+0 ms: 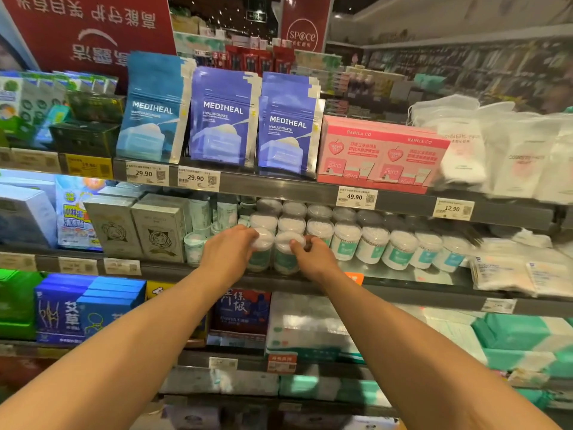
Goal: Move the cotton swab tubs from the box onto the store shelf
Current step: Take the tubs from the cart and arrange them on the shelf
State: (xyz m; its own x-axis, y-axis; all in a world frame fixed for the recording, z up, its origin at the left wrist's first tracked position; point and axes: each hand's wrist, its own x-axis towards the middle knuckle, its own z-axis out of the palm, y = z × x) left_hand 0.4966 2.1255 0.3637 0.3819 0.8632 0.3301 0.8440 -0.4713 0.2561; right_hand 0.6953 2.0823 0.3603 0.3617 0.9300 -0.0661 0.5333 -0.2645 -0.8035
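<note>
Hands meet at the shelf front: I see my left hand curled over the lid of one cotton swab tub, and my right hand pinching the neighbouring tub at its lid. Both tubs stand upright, side by side, on the middle shelf, just left of a row of matching tubs.

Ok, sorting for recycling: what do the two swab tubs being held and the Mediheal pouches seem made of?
Swab tubs: likely clear glossy plastic; white swabs show through wall and lid. Mediheal pouches: probably flexible laminated film, slight sheen; thin, flat, with silvery side edges.
</note>
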